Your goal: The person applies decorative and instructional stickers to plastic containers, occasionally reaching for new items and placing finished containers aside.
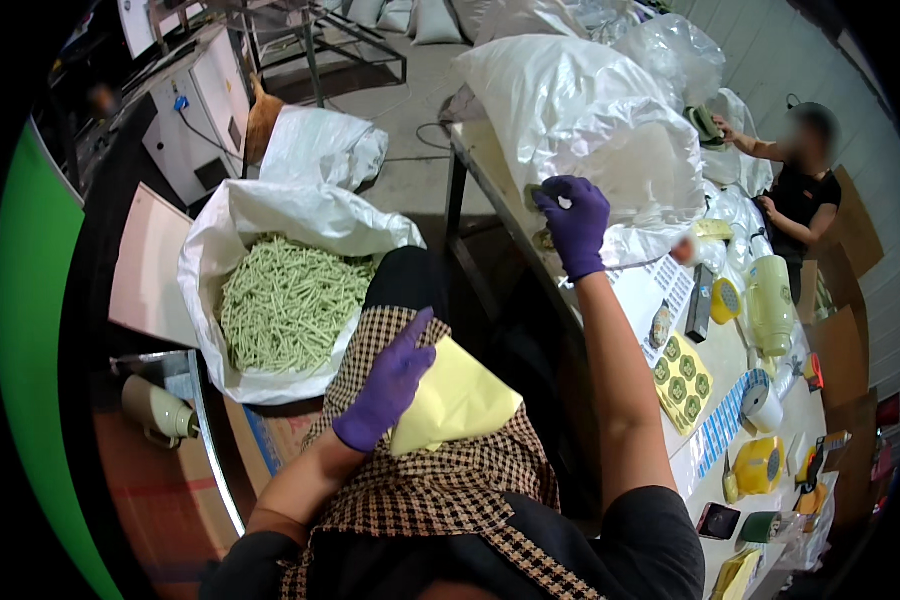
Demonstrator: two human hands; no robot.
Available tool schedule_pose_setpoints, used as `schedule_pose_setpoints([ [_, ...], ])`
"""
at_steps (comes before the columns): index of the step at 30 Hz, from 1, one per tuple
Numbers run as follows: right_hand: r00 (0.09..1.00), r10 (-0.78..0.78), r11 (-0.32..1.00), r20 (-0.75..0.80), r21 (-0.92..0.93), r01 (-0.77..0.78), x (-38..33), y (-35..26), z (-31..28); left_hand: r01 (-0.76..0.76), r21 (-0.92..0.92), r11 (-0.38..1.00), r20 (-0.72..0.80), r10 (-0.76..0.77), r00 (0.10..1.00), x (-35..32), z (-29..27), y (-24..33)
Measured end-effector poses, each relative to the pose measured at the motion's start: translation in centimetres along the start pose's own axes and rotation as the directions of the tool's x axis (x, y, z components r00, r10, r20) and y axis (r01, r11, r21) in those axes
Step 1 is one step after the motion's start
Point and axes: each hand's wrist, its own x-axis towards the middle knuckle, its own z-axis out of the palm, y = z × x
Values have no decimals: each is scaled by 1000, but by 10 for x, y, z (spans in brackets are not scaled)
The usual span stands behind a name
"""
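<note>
My left hand (390, 378), in a purple glove, is over my lap with a folded piece of yellow paper (455, 398) held against its palm side. Whether the paper is a bag or a sheet, I cannot tell. My right hand (577, 222), gloved in the same purple, is stretched out over the table edge, beside the mouth of a large white plastic sack (560, 100). Its thumb and fingers curl into a pinch. A small dark-green bit (533, 196) shows at the fingertips, too small to name.
An open white sack (210, 270) of thin pale-green sticks (290, 305) stands by my knee. On the table (695, 480) are a yellow sticker sheet (683, 382), a green bottle (770, 300), yellow tape dispensers (758, 465) and a phone (718, 521). Across it, a co-worker (808, 200) handles a green item.
</note>
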Motion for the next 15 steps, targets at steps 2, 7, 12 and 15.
schedule_pose_setpoints([
  [2, 999, -55, 989, -4, -139, 53, -1, 8, 5, 50, -73, 996, 19, -49, 999, -4, 1, -3],
  [7, 981, -53, 959, -186, -285, -2, -17, -21, -25, 1, -122, 993, -36, -5, 999, 2, 3, 0],
  [12, 813, 226, 721, 537, 469, -510, -129, -98, -80, -104, 129, 986, -29, 108, 994, -1, -1, 38],
  [15, 392, 168, 496, 905, 266, -827, -178, -140, -117, -15, 245, 969, 128, -17, 992, 4, 21, 47],
])
